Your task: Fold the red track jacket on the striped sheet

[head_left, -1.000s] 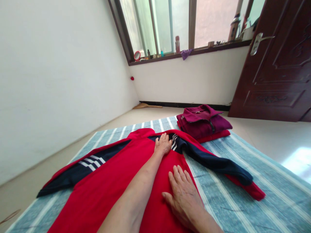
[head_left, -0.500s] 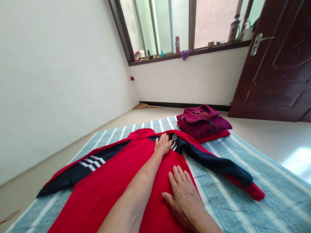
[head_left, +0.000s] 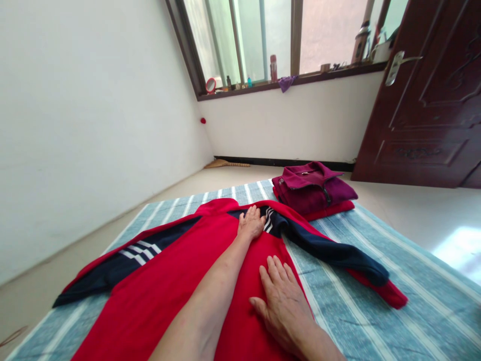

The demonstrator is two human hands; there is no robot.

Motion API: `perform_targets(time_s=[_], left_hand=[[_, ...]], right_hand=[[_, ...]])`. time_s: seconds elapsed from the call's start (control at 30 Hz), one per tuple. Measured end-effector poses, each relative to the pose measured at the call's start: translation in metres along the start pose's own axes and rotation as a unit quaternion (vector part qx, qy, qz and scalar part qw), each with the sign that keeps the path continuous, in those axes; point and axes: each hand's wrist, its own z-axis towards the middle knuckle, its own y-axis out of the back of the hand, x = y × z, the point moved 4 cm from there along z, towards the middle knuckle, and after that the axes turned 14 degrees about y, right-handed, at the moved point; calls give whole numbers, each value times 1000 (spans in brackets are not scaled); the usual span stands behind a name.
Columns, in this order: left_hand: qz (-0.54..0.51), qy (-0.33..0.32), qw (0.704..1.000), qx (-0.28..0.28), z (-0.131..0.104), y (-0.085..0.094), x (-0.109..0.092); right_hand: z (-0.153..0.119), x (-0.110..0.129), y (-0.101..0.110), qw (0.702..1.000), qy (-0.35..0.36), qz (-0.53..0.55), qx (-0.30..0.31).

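Note:
A red jacket (head_left: 161, 296) with navy sleeves and white stripes lies spread out on a blue-and-white striped bedsheet (head_left: 361, 286). Its collar points away from me and both sleeves stretch out to the sides. My left hand (head_left: 251, 222) rests flat on the jacket near the right shoulder, by the white stripes, fingers extended. Closer to me, my right hand (head_left: 285, 306) lies flat on the red body along its right edge, thumb and fingers apart. Neither hand grips the cloth. The jacket's lower end runs out of view beneath my forearms.
Folded maroon and red clothes (head_left: 313, 188) are stacked at the bed's far right corner. Beyond are a broom (head_left: 225, 164) on the floor, a windowsill (head_left: 259, 89) holding bottles and a mirror, and a dark red door (head_left: 421, 115). A white wall (head_left: 82, 125) stands at left.
Both hands stay in almost the same places on the jacket. The whole view has shifted very slightly; nothing was taken hold of or let go.

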Motion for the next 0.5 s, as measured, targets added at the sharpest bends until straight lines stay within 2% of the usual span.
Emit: perform_targets(time_s=[0.13, 0.2, 0.27, 0.33, 0.43, 0.5], left_hand=[[-3, 2, 1000, 2, 1, -1, 0], [-5, 3, 1000, 1, 1, -2, 0], [-6, 3, 1000, 2, 1, -2, 0], [-7, 3, 1000, 4, 1, -2, 0], [-8, 2, 1000, 6, -1, 0, 0], [-8, 3, 1000, 7, -2, 1, 0]], right_hand=[[7, -2, 19, 996, 15, -43, -78], [9, -11, 40, 989, 16, -75, -129], [7, -29, 64, 979, -16, -120, -162], [1, -56, 86, 971, -83, -170, -144], [-17, -99, 107, 957, -196, -209, -55], [-29, -121, 112, 951, -245, -190, 8]])
